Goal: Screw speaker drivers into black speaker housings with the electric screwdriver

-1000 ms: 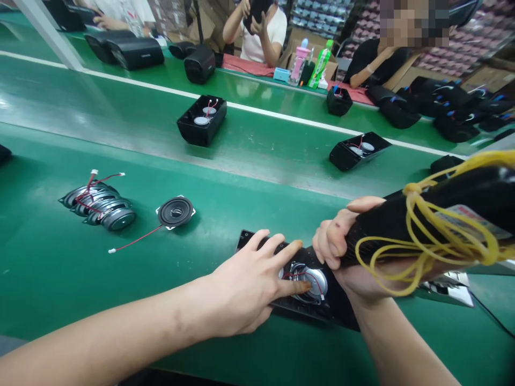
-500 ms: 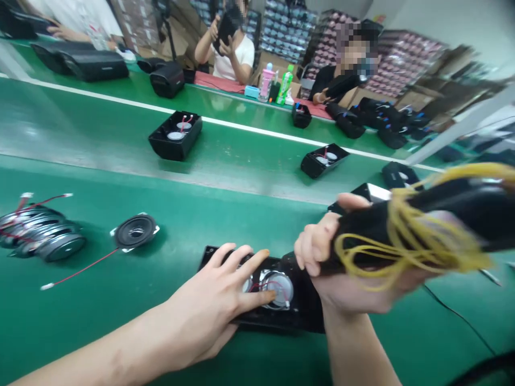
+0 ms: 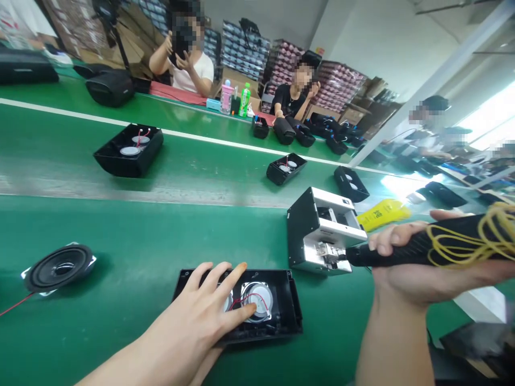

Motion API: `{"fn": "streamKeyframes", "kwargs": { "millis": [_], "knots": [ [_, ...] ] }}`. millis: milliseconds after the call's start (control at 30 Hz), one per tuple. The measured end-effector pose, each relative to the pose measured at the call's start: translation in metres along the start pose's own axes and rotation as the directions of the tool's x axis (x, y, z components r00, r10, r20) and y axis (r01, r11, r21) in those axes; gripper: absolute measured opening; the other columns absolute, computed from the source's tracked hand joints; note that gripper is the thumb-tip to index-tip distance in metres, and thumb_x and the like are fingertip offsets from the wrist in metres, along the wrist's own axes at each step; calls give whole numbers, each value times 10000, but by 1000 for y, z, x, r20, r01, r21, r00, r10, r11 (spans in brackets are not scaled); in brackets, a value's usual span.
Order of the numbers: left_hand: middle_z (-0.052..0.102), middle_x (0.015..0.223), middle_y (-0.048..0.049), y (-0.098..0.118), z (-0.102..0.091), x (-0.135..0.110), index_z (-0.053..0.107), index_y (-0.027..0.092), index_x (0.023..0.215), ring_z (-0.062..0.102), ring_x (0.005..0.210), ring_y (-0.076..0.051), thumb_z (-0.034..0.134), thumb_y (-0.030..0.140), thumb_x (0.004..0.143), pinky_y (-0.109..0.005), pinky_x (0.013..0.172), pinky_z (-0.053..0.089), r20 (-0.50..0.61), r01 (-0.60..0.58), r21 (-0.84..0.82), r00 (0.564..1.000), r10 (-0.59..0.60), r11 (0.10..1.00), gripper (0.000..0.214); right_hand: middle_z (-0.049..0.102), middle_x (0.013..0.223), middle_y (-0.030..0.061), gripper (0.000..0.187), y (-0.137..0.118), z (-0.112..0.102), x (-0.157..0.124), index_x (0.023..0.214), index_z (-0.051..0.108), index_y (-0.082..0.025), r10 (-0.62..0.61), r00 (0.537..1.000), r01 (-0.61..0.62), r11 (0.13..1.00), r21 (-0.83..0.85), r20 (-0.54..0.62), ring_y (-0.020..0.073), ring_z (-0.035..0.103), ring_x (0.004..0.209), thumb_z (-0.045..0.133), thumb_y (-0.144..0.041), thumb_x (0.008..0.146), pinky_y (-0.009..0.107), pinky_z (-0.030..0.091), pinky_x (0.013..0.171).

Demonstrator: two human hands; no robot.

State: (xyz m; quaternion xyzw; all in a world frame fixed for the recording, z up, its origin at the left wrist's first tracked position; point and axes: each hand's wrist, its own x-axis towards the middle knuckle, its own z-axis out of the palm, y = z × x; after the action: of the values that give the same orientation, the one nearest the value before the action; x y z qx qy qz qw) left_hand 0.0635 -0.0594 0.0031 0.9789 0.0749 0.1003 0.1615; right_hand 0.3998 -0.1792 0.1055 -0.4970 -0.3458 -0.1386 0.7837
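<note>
A black speaker housing lies open on the green bench in front of me, with two silver speaker drivers and a red wire inside. My left hand rests flat on it, fingers spread, fingertips on the drivers. My right hand grips a black electric screwdriver wound with yellow cord, held level to the right of the housing. Its tip touches the front of a small black-and-white screw feeder box.
A loose black speaker driver lies at the left. Open black housings ride the green conveyor belt behind. People sit across the belt among black speaker shells and bottles. A yellow bag lies behind the feeder.
My right hand has lifted the screwdriver off the housing and swung it right to the feeder box. The view has turned right; the driver stack has left the frame. My left hand stays on the housing.
</note>
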Motion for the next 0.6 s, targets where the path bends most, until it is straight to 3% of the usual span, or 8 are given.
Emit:
{"fn": "streamKeyframes", "kwargs": {
  "millis": [200,300,367,467,533,600],
  "knots": [
    [398,1760,-184,4,-2,6,560,393,1557,484,1507,-536,778,156,737,-836,1112,439,-17,-32,85,999,34,996,882,483,413,-79,816,-4,-1,-3,957,600,-266,64,996,-61,997,-38,61,160,336,256,488,-1043,733,279,299,258],
    [419,1763,-159,3,-14,0,501,392,1625,503,1523,-489,782,205,802,-781,1140,478,-24,-46,139,998,50,989,889,484,425,-82,805,-4,-4,-4,992,609,-255,56,995,-53,998,-30,78,159,345,263,485,-1018,768,273,306,268],
    [403,1778,-131,-3,-21,-10,464,393,1660,493,1535,-479,802,343,872,-771,1157,474,-70,-44,148,996,55,988,859,486,438,-78,805,-4,-6,-6,1017,638,-243,44,997,-42,999,-28,67,160,345,270,476,-999,793,273,295,267],
    [435,1767,-77,-19,-22,-25,480,386,1654,504,1531,-433,679,532,1015,-728,1185,469,-168,-7,119,985,27,993,686,489,458,-64,793,-10,-11,-12,1057,703,-242,60,993,-59,998,-8,98,163,360,301,528,-970,795,282,298,287],
    [501,1725,-25,-28,-20,-31,548,410,1590,523,1521,-359,531,452,1114,-650,1192,492,-208,69,78,977,-52,995,479,503,505,-46,761,-18,-16,-18,1128,751,-256,121,982,-124,992,14,146,163,394,367,627,-924,785,297,325,342],
    [556,1677,-6,-34,-19,-33,628,413,1495,544,1497,-313,493,341,1135,-585,1173,523,-189,124,43,975,-113,991,391,518,587,-39,727,-25,-21,-24,1249,757,-326,225,954,-238,970,42,200,158,412,437,749,-856,752,316,328,400]
  ]
}}
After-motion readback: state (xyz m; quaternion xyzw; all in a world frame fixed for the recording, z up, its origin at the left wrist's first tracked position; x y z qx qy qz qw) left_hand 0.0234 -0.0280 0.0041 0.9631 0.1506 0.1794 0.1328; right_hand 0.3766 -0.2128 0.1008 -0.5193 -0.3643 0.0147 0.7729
